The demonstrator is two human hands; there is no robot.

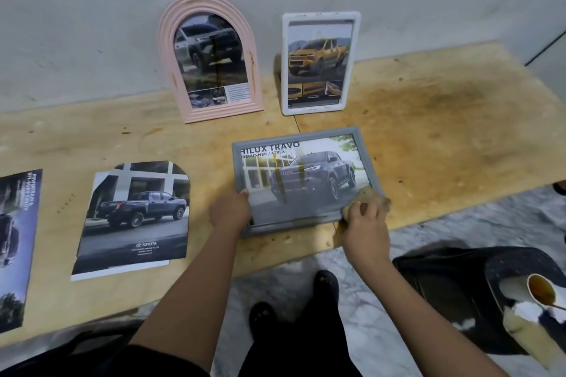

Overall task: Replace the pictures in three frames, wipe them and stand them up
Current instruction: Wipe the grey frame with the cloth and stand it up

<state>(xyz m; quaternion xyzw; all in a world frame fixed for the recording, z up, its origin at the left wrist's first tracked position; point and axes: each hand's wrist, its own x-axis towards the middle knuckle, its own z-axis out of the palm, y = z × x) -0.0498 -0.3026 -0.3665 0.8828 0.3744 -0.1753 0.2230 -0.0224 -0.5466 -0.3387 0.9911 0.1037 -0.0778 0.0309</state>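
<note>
At nine o'clock the dark blue printed truck leaflet runs off the edge, and toward four o'clock the tan wiping cloth hides a near corner of the grey rectangular frame.

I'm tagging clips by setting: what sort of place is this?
Probably a makeshift indoor work corner: a stained plywood board serves as bench against a bare grey wall, above a marble-patterned floor.

Behind, pink frame, white frame; bare tabletop rightward.
</note>
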